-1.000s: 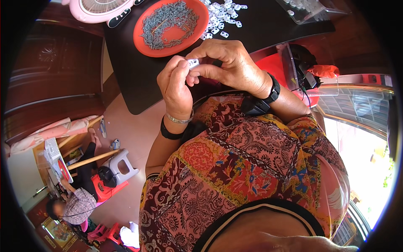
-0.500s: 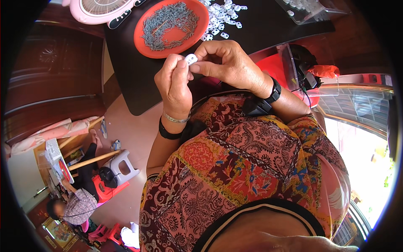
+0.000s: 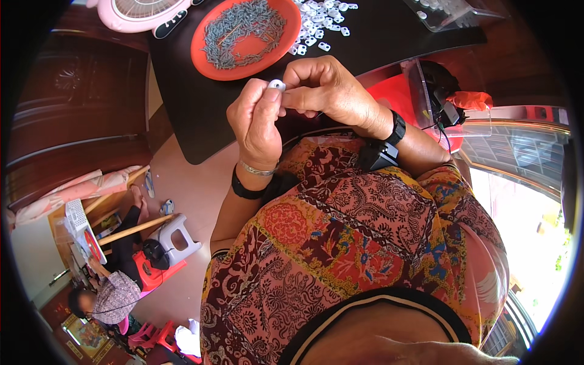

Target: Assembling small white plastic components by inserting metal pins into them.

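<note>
My left hand (image 3: 258, 125) pinches a small white plastic piece (image 3: 277, 84) between thumb and fingers, just above the near edge of the table. A dark hole shows in the piece's face. Right beside it, my right hand (image 3: 331, 91) has its thumb and forefinger closed at the piece's edge. Whatever lies between those fingertips is hidden. Beyond my hands an orange-red plate (image 3: 228, 74) holds a heap of small grey screws (image 3: 243, 27), with a bare patch in the middle. Loose white pieces (image 3: 316, 24) of the same sort lie to the plate's right.
A pink fan (image 3: 143, 15) stands on the black table (image 3: 188, 121) at far left. A clear plastic tray (image 3: 447, 15) sits at far right. Near my right arm is a red stool (image 3: 392, 94) with a clear bin. Another person (image 3: 115, 298) sits lower left beside a grey stool (image 3: 182, 240).
The white piece has tilted in my left fingers, so less of its face shows. My right fingers have shifted slightly at its edge. The whole view has moved a little.
</note>
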Demonstrator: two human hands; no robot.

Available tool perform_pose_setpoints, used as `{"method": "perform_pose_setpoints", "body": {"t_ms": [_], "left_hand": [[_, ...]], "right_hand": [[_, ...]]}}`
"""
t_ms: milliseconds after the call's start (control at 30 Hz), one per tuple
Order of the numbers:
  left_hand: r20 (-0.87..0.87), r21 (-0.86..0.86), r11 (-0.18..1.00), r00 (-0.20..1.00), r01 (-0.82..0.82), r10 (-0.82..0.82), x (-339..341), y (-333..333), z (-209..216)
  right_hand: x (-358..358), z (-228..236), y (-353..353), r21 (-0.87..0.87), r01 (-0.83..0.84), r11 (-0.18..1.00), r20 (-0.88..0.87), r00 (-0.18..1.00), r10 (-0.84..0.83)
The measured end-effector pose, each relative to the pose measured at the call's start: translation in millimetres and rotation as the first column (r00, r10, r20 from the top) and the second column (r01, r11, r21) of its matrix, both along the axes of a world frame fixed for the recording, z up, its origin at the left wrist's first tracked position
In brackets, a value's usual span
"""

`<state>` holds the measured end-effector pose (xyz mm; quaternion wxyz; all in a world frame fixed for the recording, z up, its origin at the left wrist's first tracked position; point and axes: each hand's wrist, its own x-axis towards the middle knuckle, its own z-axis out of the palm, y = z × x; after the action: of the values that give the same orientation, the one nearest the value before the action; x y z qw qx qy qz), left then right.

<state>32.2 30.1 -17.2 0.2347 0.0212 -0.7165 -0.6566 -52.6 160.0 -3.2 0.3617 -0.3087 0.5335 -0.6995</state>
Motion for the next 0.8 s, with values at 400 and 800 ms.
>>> {"method": "perform_pose_setpoints", "body": {"t_ms": [400,800], "left_hand": [[0.093,0.302,0.950,0.994,-0.080,0.055,-1,-10,1],[0.093,0.197,0.978,0.994,-0.067,0.049,1,0,5]], "right_hand": [[1,-9,-2,-0.078,0.217,0.973,-0.409,0.883,-0.230],[6,-10,-4,-0.197,0.326,0.925,-0.567,0.732,-0.378]]}}
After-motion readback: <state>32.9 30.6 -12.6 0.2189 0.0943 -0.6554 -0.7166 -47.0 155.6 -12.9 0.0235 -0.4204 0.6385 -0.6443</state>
